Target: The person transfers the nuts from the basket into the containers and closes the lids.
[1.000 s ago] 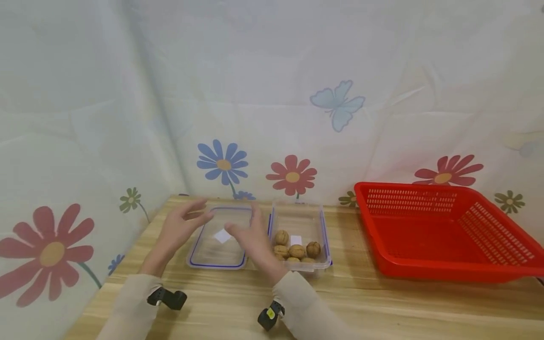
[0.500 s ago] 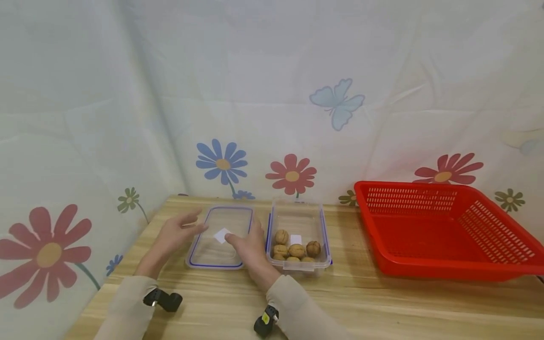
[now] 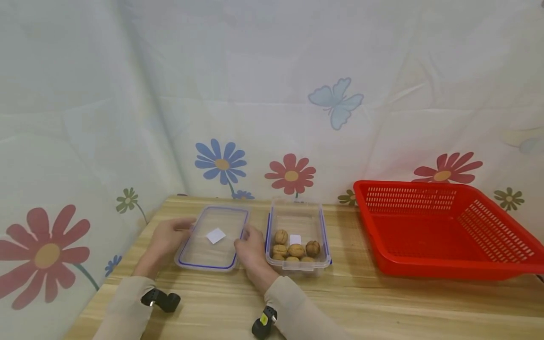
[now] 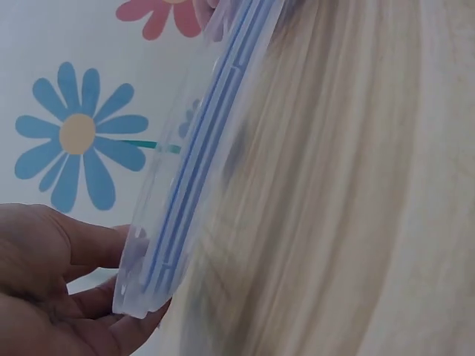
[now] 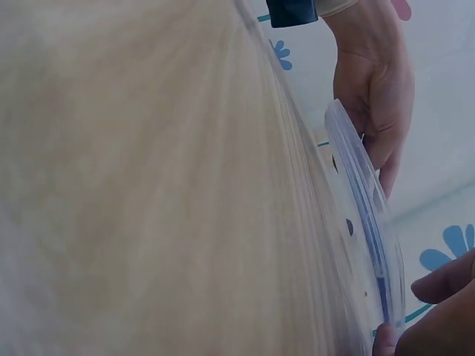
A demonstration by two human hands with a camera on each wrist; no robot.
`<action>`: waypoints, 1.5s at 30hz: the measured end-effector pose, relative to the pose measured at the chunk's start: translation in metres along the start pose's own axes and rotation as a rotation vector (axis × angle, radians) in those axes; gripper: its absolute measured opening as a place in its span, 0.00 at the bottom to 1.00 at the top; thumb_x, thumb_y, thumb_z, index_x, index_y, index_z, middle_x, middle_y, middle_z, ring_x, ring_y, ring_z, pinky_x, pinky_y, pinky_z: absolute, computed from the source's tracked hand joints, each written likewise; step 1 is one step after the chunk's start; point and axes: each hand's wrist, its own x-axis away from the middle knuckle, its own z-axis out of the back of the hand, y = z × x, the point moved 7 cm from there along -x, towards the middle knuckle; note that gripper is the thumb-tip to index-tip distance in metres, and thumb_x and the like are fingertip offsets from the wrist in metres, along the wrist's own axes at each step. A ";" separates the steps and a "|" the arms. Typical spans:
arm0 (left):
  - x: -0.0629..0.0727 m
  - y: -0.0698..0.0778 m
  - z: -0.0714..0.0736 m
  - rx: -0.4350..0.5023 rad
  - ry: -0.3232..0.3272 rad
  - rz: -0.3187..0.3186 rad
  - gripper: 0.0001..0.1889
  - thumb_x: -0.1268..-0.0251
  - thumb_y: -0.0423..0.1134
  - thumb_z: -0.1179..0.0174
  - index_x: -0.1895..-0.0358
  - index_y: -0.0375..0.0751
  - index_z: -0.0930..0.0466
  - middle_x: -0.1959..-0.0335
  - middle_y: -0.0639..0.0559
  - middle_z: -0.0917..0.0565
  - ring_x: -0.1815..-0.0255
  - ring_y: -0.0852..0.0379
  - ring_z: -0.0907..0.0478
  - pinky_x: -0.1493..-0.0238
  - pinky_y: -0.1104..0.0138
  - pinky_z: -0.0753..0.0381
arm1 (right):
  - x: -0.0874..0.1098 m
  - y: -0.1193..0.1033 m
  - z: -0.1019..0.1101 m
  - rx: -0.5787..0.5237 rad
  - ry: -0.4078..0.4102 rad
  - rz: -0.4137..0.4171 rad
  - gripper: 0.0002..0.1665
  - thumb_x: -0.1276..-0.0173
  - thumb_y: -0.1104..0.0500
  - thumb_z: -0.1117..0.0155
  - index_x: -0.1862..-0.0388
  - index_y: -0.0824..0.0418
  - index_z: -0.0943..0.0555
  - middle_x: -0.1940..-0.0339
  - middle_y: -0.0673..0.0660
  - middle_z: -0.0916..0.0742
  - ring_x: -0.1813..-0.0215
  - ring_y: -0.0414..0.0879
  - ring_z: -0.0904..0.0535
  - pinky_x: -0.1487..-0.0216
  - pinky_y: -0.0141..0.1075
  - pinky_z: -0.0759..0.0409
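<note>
A clear plastic container lid (image 3: 227, 229) with a blue seal and a small white label is raised just off the table, its near edge low. My left hand (image 3: 163, 240) pinches its left edge; in the left wrist view the thumb (image 4: 100, 241) lies on one face and fingers on the other. At the opposite edge, my right hand (image 3: 253, 255) grips the lid, with a fingertip (image 5: 384, 337) under it in the right wrist view. Right beside that hand stands a clear box (image 3: 297, 219) with several walnuts (image 3: 296, 250) gathered at its near end.
A red plastic basket (image 3: 446, 269) with slotted sides stands at the right of the wooden table (image 3: 340, 297). Behind the table hangs a pale flowered curtain (image 3: 272, 94). A blue-edged piece shows beneath the clear box.
Both hands have come down from above the lid to its left and right edges and taken hold. The lid has shifted slightly left and lifted. Box, walnuts and basket stay put.
</note>
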 end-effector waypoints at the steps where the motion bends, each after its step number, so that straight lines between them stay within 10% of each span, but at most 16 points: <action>1: 0.000 -0.001 0.002 -0.003 0.006 0.007 0.21 0.26 0.27 0.42 0.33 0.26 0.21 0.37 0.26 0.19 0.37 0.29 0.21 0.38 0.43 0.20 | 0.000 0.000 0.000 -0.008 0.002 -0.006 0.35 0.40 0.77 0.41 0.30 0.75 0.24 0.36 0.73 0.18 0.32 0.64 0.22 0.31 0.53 0.23; 22: 0.001 0.012 0.029 0.072 0.010 -0.007 0.20 0.26 0.30 0.38 0.34 0.27 0.19 0.38 0.30 0.17 0.45 0.38 0.15 0.51 0.59 0.13 | 0.002 -0.024 0.007 -0.106 -0.057 0.052 0.37 0.40 0.77 0.42 0.28 0.68 0.22 0.41 0.67 0.14 0.42 0.56 0.16 0.53 0.40 0.13; 45: 0.013 0.079 0.010 0.265 0.006 -0.073 0.23 0.28 0.31 0.34 0.32 0.28 0.20 0.37 0.32 0.17 0.50 0.46 0.13 0.51 0.63 0.12 | -0.006 -0.046 0.085 -0.014 -0.134 0.059 0.31 0.29 0.69 0.37 0.27 0.63 0.21 0.33 0.63 0.16 0.34 0.58 0.20 0.39 0.48 0.17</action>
